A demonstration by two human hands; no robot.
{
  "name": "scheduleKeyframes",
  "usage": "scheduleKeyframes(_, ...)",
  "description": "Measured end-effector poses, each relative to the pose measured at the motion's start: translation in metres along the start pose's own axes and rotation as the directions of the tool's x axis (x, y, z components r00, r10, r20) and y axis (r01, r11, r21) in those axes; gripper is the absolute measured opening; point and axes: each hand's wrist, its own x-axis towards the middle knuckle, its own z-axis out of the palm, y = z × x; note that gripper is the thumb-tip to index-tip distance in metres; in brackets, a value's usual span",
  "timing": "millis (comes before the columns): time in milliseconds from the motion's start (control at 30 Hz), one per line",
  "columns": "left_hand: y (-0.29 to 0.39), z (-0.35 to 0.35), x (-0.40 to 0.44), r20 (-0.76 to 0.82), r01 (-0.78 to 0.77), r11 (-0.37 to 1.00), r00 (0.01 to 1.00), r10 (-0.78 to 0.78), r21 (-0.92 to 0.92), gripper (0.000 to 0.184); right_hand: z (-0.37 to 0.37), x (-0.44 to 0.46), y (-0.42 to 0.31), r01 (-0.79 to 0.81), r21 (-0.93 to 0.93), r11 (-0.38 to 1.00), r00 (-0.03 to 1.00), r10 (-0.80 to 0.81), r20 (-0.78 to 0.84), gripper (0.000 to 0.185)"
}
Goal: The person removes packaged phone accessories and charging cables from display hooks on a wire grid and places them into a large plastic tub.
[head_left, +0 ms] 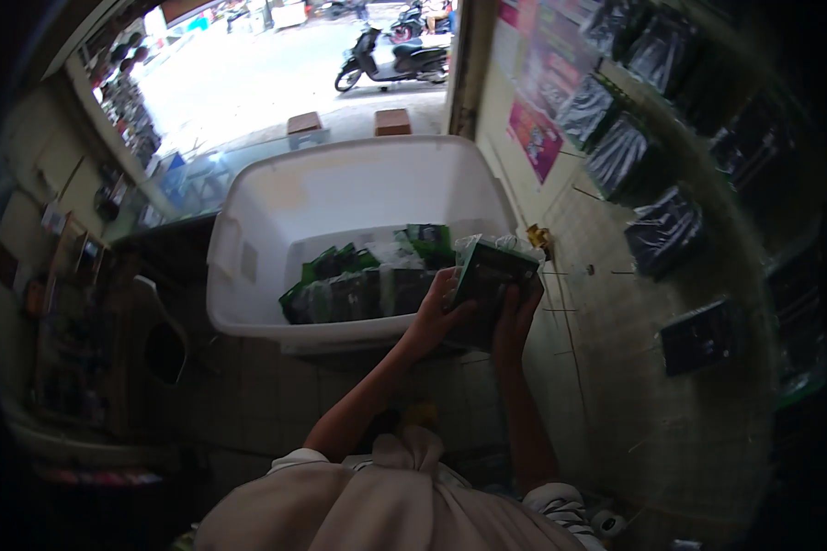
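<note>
Between my two hands I grip a stack of dark packets with green edges and clear plastic wrapping (pixel 494 266). My left hand (pixel 439 308) clasps its left side, fingers curled around the edge. On the right side, my right hand (pixel 518 317) closes around the same stack. The print on the packets is too dark to read. Just beyond and left of my hands stands a large white plastic tub (pixel 358 170). Inside it lie several similar green and black packets (pixel 354 289), bunched along the near side.
Packets in clear plastic (pixel 620 156) hang from hooks on the right wall, beside a pink poster (pixel 535 138). A glass counter (pixel 202 184) runs behind the tub. Outside the doorway stands a scooter (pixel 390 62). A white chair-like object (pixel 161 321) is at the left.
</note>
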Motion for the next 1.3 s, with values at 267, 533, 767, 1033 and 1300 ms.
scheduleKeyframes(267,-0.002,-0.091,-0.038,-0.507,-0.011,0.987,0.857,0.092,0.160,0.063,0.083,-0.015,0.042,-0.087,-0.130,0.988,0.824,0.144,0.548,0.051)
scheduleKeyframes(533,-0.030,-0.194,-0.009,-0.451,0.170,0.796,0.882,0.141,0.581,0.067,0.170,0.025,0.138,0.162,-0.486,0.859,0.729,0.229,0.646,0.049)
scheduleKeyframes(767,-0.081,-0.232,-0.006,-0.483,0.767,0.286,0.600,-0.638,0.574,0.082,0.188,0.014,0.194,0.301,-0.747,0.592,0.433,0.613,0.661,0.042)
scheduleKeyframes(1033,-0.105,-0.235,-0.013,-0.445,0.622,0.003,0.564,-0.695,0.783,0.068,0.187,0.006,0.188,0.536,-0.710,0.456,0.250,0.718,0.649,0.043)
scheduleKeyframes(1300,-0.066,-0.172,0.017,-0.146,0.249,0.463,0.958,-0.247,0.850,0.038,0.103,0.018,0.071,0.176,-0.364,0.915,0.750,0.115,0.651,0.032)
